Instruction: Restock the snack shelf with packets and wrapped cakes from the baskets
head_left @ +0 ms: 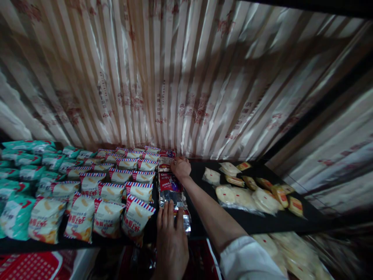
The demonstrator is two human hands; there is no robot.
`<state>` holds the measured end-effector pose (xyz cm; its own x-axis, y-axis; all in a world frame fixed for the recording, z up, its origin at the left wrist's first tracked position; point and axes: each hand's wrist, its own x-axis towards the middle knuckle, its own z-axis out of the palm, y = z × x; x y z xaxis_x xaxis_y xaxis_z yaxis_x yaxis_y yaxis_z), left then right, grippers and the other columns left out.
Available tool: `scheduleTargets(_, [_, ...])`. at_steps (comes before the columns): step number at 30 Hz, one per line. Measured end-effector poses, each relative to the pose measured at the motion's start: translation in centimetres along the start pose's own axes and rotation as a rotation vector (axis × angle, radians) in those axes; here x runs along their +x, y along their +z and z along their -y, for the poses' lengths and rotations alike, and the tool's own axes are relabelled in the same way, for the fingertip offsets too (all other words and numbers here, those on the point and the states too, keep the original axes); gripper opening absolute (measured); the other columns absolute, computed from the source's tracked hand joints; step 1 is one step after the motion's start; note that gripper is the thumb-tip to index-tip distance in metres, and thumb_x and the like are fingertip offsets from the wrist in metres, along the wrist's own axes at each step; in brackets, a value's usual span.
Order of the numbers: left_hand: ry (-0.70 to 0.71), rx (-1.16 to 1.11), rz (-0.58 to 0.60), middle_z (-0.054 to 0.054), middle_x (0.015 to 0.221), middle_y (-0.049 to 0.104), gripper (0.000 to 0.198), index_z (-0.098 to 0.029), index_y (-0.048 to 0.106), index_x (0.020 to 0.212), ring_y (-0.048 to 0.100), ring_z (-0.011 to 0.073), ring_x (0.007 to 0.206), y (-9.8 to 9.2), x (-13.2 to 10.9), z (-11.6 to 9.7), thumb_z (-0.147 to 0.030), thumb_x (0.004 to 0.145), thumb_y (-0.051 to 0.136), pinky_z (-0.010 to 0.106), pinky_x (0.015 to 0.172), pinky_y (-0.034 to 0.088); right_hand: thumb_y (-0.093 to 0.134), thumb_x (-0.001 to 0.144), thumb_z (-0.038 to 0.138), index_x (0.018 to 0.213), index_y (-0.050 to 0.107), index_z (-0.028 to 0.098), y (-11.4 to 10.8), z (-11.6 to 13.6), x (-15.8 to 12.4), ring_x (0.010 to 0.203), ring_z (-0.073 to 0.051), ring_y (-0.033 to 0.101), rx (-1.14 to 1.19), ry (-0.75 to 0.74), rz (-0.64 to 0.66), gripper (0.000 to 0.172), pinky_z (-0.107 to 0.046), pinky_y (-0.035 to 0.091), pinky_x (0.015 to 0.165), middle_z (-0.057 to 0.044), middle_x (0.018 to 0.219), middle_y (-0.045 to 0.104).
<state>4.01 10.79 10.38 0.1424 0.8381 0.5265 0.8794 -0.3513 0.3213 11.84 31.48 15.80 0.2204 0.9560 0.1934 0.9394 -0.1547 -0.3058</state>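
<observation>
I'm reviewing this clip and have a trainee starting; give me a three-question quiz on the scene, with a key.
1. True or false: the right hand is farther back on the shelf than the left hand.
2. Which goods stand directly left of the dark red packs?
a) teal bags
b) striped-top bags
c) flat round packs
3. Fill in: the sleeve on the right arm is ____.

Key: 1 true; 2 b; 3 white.
</observation>
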Motion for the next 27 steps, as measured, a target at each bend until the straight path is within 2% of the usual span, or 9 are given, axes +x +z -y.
scheduleTargets(5, [-0.003, -0.050, -0.015, 0.016, 0.137, 0.044, 0.048, -0.018, 0.050, 0.127, 0.034, 0.0309, 0.130, 0.2, -0.2, 0.0, -0.014, 0.079, 0.048, 0.050, 0.102, 0.036, 0.048, 0.083, 0.030, 0.103, 0.067, 0.020, -1.2, -0.4, -1.9, 0.103, -0.024, 0.052, 0.130, -0.100, -0.114, 0.029, -0.035, 0.038, 0.090, -0.009, 0.115, 0.061])
scheduleTargets(9, [0.000, -0.055, -0.006, 0.016, 0.139, 0.041, 0.053, -0.017, 0.044, 0.131, 0.029, 0.0319, 0.133, -0.2, 0.1, -0.2, -0.009, 0.079, 0.044, 0.052, 0.102, 0.035, 0.048, 0.083, 0.027, 0.101, 0.067, 0.019, -2.7, -1.2, -5.3, 0.105, -0.023, 0.052, 0.254, -0.240, -0.194, 0.028, -0.035, 0.038, 0.094, -0.008, 0.116, 0.060])
scheduleTargets(13, [0.008, -0.096, -0.040, 0.021, 0.141, 0.036, 0.048, -0.011, 0.045, 0.129, 0.029, 0.0344, 0.133, -1.8, 0.0, -0.4, -0.014, 0.081, 0.047, 0.053, 0.101, 0.036, 0.046, 0.083, 0.028, 0.102, 0.065, 0.020, -4.5, -3.3, -11.0, 0.103, -0.020, 0.053, 0.436, -0.275, -0.288, 0.027, -0.034, 0.041, 0.093, -0.007, 0.112, 0.061])
scheduleTargets(16, [0.092, -0.232, -0.049, 0.016, 0.124, 0.054, 0.035, -0.010, 0.053, 0.116, 0.043, 0.0258, 0.123, -2.8, -2.3, 0.1, -0.011, 0.082, 0.043, 0.043, 0.101, 0.040, 0.044, 0.085, 0.033, 0.105, 0.060, 0.018, -4.6, -6.2, -17.0, 0.091, -0.018, 0.059, 0.593, -0.155, -0.315, 0.030, -0.032, 0.046, 0.084, -0.007, 0.101, 0.064])
scheduleTargets(18, [0.104, -0.314, -0.001, 0.011, 0.106, 0.062, 0.029, -0.013, 0.057, 0.106, 0.054, 0.0198, 0.108, -3.1, -5.2, 0.5, -0.008, 0.083, 0.039, 0.036, 0.096, 0.044, 0.043, 0.086, 0.036, 0.107, 0.058, 0.018, -3.7, -8.5, -21.5, 0.084, -0.017, 0.061, 0.638, -0.008, -0.209, 0.032, -0.029, 0.047, 0.077, -0.007, 0.095, 0.066])
scheduleTargets(21, [0.010, -0.364, 0.246, 0.010, 0.105, 0.061, 0.029, -0.015, 0.058, 0.103, 0.057, 0.0183, 0.103, -2.6, -10.2, 1.0, -0.009, 0.082, 0.038, 0.031, 0.090, 0.047, 0.044, 0.084, 0.035, 0.097, 0.062, 0.021, -0.9, -11.3, -27.2, 0.075, -0.018, 0.064, 0.538, 0.077, 0.183, 0.027, -0.027, 0.047, 0.070, -0.003, 0.082, 0.069])
scheduleTargets(23, [-0.200, -0.351, 0.467, 0.011, 0.117, 0.056, 0.029, -0.017, 0.058, 0.102, 0.055, 0.0184, 0.107, -1.8, -12.7, 1.3, -0.009, 0.081, 0.041, 0.030, 0.090, 0.047, 0.044, 0.083, 0.029, 0.091, 0.064, 0.022, 1.4, -12.3, -29.5, 0.080, -0.019, 0.065, 0.486, 0.135, 0.383, 0.023, -0.026, 0.047, 0.072, -0.004, 0.085, 0.070])
scheduleTargets(25, [-0.451, -0.353, 0.674, 0.011, 0.124, 0.053, 0.030, -0.017, 0.058, 0.104, 0.055, 0.0185, 0.109, -0.9, -14.0, 1.5, -0.008, 0.078, 0.045, 0.029, 0.092, 0.045, 0.046, 0.082, 0.026, 0.092, 0.065, 0.022, 3.8, -12.6, -30.7, 0.089, -0.020, 0.065, 0.472, 0.246, 0.474, 0.022, -0.026, 0.046, 0.076, -0.006, 0.092, 0.071])
scheduleTargets(27, [-0.633, -0.412, 0.801, 0.011, 0.124, 0.053, 0.031, -0.016, 0.059, 0.103, 0.054, 0.0188, 0.111, -0.1, -14.3, 1.8, -0.007, 0.075, 0.050, 0.028, 0.096, 0.040, 0.052, 0.079, 0.024, 0.085, 0.065, 0.022, 6.1, -12.2, -31.2, 0.090, -0.019, 0.064, 0.624, 0.424, 0.524, 0.015, -0.024, 0.046, 0.075, -0.006, 0.089, 0.071])
